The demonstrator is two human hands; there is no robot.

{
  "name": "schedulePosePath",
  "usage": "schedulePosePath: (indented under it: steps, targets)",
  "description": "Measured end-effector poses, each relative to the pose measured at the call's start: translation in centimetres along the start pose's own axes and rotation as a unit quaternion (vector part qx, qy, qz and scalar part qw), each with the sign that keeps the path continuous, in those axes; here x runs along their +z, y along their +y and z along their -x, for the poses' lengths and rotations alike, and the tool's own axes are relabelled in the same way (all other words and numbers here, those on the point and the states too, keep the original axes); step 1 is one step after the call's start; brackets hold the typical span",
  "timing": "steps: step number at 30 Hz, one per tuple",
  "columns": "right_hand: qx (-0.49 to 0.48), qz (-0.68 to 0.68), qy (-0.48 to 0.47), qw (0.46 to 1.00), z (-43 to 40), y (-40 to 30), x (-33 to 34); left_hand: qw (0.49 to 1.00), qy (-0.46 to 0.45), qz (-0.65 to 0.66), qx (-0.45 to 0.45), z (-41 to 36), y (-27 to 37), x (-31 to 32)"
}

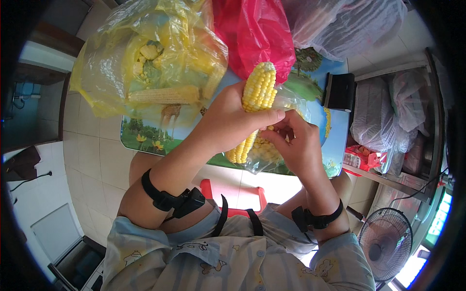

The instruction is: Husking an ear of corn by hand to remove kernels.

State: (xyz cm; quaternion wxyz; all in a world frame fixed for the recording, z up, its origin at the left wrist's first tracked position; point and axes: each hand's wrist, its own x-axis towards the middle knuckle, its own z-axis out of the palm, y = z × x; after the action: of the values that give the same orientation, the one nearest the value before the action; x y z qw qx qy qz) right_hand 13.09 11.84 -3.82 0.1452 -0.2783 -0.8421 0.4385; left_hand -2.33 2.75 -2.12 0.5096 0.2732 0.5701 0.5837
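Observation:
My left hand (229,116) grips an ear of corn (259,87), which is tilted with its pale tip pointing away from me. Rows of yellow kernels still cover the side I see. Against the cob, the curled fingers of my right hand (296,140) have yellow kernels at their tips. A clear plastic bag (255,166) lies under both hands, with loose corn kernels (267,149) in it. My hands partly hide the bag and the cob's middle.
A yellow plastic bag (105,76) at the far left holds stripped cobs (164,95). Behind the corn stands a red plastic bag (255,32). A black object (338,91) sits at the right edge of the printed table (140,134). A fan (386,243) stands at lower right.

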Motion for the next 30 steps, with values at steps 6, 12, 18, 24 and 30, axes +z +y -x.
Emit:
schedulePosePath:
  steps: [6, 12, 18, 24, 30]
  targets:
    - [-0.025, 0.043, -0.002, 0.999, -0.17, -0.16, 0.1, 1.0, -0.007, 0.0, 0.005, -0.08, -0.08, -0.06]
    - [-0.046, 0.022, 0.015, 0.999, -0.18, 0.07, 0.16, 1.0, -0.006, 0.001, -0.005, -0.12, -0.12, -0.04]
    - [-0.021, 0.006, 0.014, 1.0, -0.17, -0.18, 0.13, 1.0, 0.003, 0.001, 0.0, 0.08, 0.04, 0.18]
    - [-0.026, 0.022, -0.002, 0.999, -0.09, -0.23, -0.03, 0.999, -0.013, 0.021, -0.024, -0.06, 0.11, 0.17]
    - [-0.046, 0.023, -0.009, 0.999, -0.15, -0.35, -0.02, 0.993, 0.0, 0.101, -0.062, -0.16, -0.32, -0.03]
